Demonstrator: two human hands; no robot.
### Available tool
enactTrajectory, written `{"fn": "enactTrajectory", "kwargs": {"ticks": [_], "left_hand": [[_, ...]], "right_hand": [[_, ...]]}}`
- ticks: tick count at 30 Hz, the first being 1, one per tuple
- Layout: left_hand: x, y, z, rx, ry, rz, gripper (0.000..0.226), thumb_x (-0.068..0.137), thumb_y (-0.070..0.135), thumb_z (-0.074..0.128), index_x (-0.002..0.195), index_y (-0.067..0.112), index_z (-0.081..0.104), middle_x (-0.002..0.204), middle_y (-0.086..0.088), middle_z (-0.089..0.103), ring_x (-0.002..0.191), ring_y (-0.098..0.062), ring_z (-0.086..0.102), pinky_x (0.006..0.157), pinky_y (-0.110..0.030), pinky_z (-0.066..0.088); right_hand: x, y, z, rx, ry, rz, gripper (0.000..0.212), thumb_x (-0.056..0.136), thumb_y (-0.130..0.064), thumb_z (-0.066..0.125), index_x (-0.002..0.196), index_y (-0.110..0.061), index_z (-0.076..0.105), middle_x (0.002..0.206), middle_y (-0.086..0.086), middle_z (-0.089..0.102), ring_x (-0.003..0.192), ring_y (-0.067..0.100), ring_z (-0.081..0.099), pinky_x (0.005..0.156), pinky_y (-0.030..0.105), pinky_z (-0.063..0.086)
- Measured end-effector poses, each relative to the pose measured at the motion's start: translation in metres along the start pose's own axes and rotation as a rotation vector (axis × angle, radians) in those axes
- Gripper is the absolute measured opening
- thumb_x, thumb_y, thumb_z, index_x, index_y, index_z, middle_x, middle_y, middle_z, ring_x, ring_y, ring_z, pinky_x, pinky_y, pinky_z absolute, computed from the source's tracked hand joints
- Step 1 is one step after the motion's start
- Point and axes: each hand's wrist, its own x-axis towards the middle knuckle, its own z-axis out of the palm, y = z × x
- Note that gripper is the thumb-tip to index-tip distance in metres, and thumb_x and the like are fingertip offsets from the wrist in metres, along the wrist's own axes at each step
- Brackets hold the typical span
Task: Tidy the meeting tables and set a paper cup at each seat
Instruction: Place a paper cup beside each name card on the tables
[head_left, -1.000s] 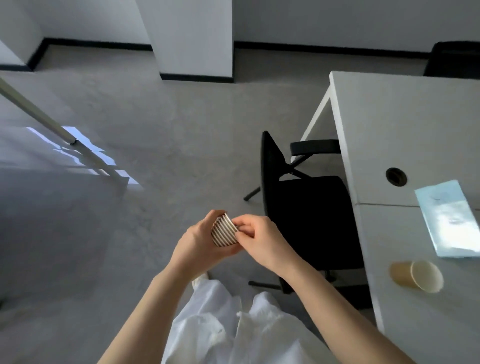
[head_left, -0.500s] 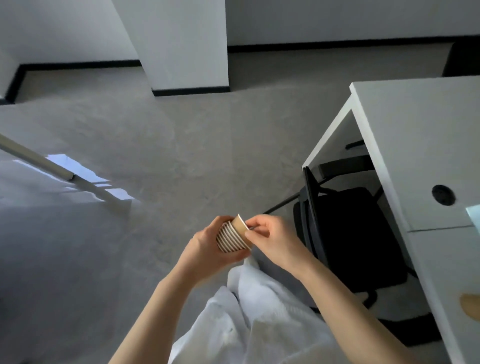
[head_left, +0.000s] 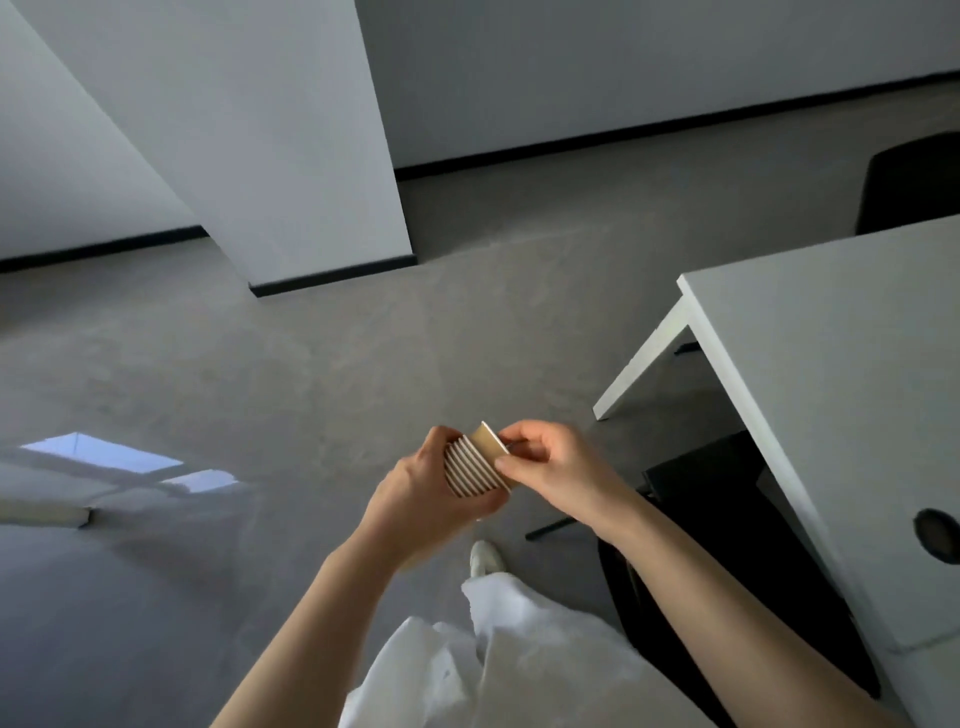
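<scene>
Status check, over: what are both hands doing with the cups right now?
Left hand grips cup stack. Right hand pinches top cup, partly out. Table to the right, path clear.

Chair (head_left: 727, 561) seemingly under table (head_left: 831, 374)

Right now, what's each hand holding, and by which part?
Left hand grips the stack of paper cups around its side. Right hand pinches the rim of the top cup, partly pulled out.
</scene>
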Motion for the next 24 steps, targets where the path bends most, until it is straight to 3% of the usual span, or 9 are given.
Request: {"fn": "enactTrajectory", "kwargs": {"ticks": [3, 10, 14, 18, 22, 24], "left_hand": [[0.046, 0.014, -0.018, 0.028, -0.032, 0.021, 0.063, 0.048, 0.074, 0.062, 0.097, 0.04, 0.041, 0.082, 0.011, 0.065, 0.079, -0.02, 0.066, 0.073, -0.037, 0.054], [0.157, 0.025, -0.05, 0.026, -0.111, 0.125, 0.066, 0.051, 0.071, 0.068, 0.105, 0.039, 0.047, 0.083, 0.009, 0.066, 0.077, -0.017, 0.067, 0.07, -0.04, 0.056], [0.229, 0.036, -0.083, 0.088, -0.205, 0.191, 0.07, 0.049, 0.072, 0.068, 0.108, 0.04, 0.048, 0.089, 0.01, 0.067, 0.082, -0.016, 0.068, 0.072, -0.04, 0.056], [0.3, 0.053, -0.119, 0.135, -0.27, 0.272, 0.07, 0.049, 0.07, 0.068, 0.108, 0.04, 0.047, 0.091, 0.011, 0.066, 0.083, -0.017, 0.068, 0.073, -0.04, 0.056], [0.363, 0.078, -0.136, 0.16, -0.33, 0.323, 0.068, 0.055, 0.065, 0.072, 0.111, 0.037, 0.047, 0.093, 0.01, 0.065, 0.084, -0.015, 0.066, 0.075, -0.039, 0.056], [0.383, 0.091, -0.139, 0.206, -0.371, 0.345, 0.067, 0.061, 0.058, 0.078, 0.116, 0.034, 0.047, 0.095, 0.011, 0.063, 0.087, -0.013, 0.065, 0.076, -0.035, 0.055]], "right_hand": [[0.04, -0.024, -0.017, -0.078, -0.043, -0.039, 0.012, 0.085, -0.009, 0.067, 0.096, -0.012, 0.07, 0.089, 0.006, 0.074, 0.078, 0.007, 0.067, 0.074, 0.021, 0.051], [0.126, -0.054, -0.037, -0.1, 0.12, 0.005, 0.011, 0.085, -0.012, 0.067, 0.096, -0.009, 0.07, 0.085, 0.001, 0.073, 0.078, 0.007, 0.066, 0.074, 0.024, 0.052], [0.18, -0.076, -0.045, -0.047, 0.194, 0.034, 0.009, 0.085, -0.011, 0.067, 0.093, -0.008, 0.07, 0.089, 0.008, 0.073, 0.08, 0.008, 0.066, 0.073, 0.026, 0.053], [0.235, -0.109, -0.06, 0.046, 0.274, 0.073, 0.013, 0.085, -0.006, 0.067, 0.098, -0.006, 0.069, 0.084, -0.002, 0.071, 0.072, -0.003, 0.065, 0.067, 0.013, 0.053], [0.282, -0.127, -0.077, -0.001, 0.422, 0.051, 0.016, 0.085, -0.015, 0.069, 0.098, -0.006, 0.069, 0.09, 0.004, 0.073, 0.084, 0.01, 0.07, 0.078, 0.03, 0.058], [0.295, -0.132, -0.085, -0.014, 0.468, 0.068, 0.014, 0.086, -0.02, 0.068, 0.095, -0.009, 0.07, 0.088, 0.003, 0.073, 0.083, 0.012, 0.07, 0.077, 0.031, 0.058]]}}
